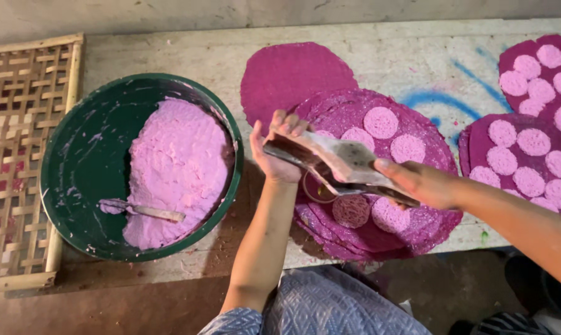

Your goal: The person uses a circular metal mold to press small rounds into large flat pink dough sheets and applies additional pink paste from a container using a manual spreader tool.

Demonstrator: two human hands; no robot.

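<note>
Nearest, the person's patterned garment (pixel 330 310) fills the lower edge. Above it, the left hand (pixel 277 149) grasps one end of a flat metal scraper (pixel 345 164), the right hand (pixel 420 183) grips the other end. The scraper hangs over a stack of magenta discs (pixel 380 186) bearing paler pink rounds (one small ring (pixel 317 186) sits beneath). Left, a green basin (pixel 81 167) holds pink paste and a spoon (pixel 147 212). Risk judged: the tilted blade could gouge the top disc
</note>
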